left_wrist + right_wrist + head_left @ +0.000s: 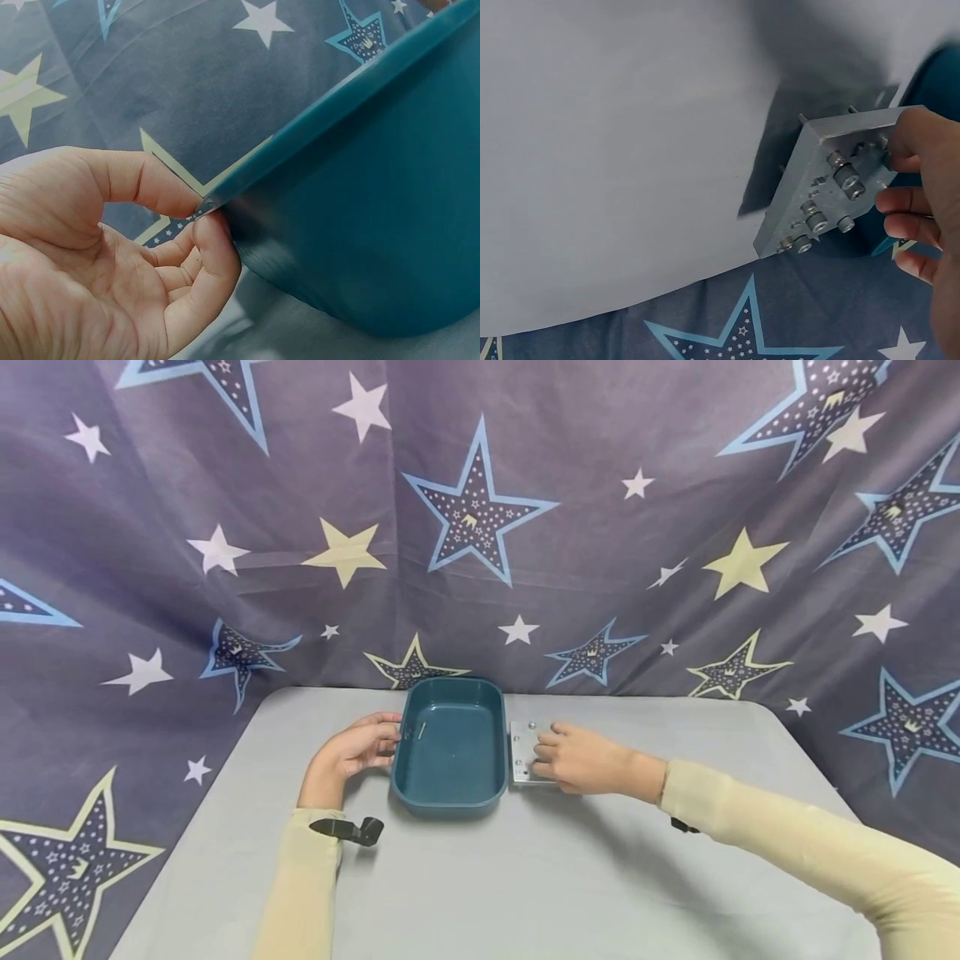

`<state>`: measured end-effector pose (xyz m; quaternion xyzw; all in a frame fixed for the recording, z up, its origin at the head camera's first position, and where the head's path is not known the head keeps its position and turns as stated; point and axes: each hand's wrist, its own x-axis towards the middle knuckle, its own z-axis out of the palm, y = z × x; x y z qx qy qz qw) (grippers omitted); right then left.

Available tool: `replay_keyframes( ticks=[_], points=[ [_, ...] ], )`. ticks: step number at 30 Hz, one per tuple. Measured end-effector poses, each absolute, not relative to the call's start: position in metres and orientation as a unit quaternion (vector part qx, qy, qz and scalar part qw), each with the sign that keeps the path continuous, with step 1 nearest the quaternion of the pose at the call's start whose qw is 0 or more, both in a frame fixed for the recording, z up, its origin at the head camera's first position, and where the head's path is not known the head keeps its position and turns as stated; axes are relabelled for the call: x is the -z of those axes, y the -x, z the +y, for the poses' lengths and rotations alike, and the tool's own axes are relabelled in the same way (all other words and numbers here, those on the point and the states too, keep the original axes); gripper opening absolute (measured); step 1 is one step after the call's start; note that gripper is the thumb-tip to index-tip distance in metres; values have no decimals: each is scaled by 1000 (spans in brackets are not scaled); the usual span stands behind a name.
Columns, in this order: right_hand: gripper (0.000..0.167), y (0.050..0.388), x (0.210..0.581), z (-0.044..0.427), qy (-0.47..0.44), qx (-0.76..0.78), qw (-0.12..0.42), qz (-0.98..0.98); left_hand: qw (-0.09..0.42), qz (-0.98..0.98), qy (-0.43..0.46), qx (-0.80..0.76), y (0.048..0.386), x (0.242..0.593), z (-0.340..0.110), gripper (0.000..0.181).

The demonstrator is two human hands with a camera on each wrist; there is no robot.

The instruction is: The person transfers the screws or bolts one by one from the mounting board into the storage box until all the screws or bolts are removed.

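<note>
My left hand [362, 747] stands at the left wall of a dark teal tray [453, 797]. In the left wrist view, the thumb and index finger of that hand [135, 232] pinch the tray's rim [300, 135]. Right of the tray lies a silver metal block [522, 752] with several bolts [847, 177] standing in its face. Over this block, my right hand [588, 760] has its fingers curled, thumb and index finger around a bolt near the tray-side edge. That bolt is mostly hidden by the fingers.
A small thin metal piece [422, 730] lies inside the tray, near its left wall. The light grey table [465, 893] ends at the back against a dark curtain [585, 568] with a star pattern. Tray and block are close together near that back edge.
</note>
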<state>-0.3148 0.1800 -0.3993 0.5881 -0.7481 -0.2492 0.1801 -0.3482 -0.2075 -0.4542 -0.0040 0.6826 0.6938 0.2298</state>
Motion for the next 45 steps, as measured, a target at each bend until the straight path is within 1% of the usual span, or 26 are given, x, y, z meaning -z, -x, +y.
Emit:
replay_keyframes(
  ticks=[7,15,20,29,36,45],
  points=[
    [20,318,405,184,-590,270,202,-734,230,679,0,-697,348,454,-206,54],
    [19,317,409,184,-589,289,194,-730,233,684,-6,-691,346,451,-204,58],
    [16,317,413,185,-588,281,188,-735,237,684,-6,-690,346,451,-202,61],
    [13,316,414,186,-586,277,197,-735,239,683,-3,-691,345,450,-201,59],
    [12,314,417,185,-583,283,183,-740,244,681,-1,-691,342,451,-202,59],
    [13,315,412,181,-577,265,164,-755,234,677,-8,-698,343,450,-207,56]
  ],
)
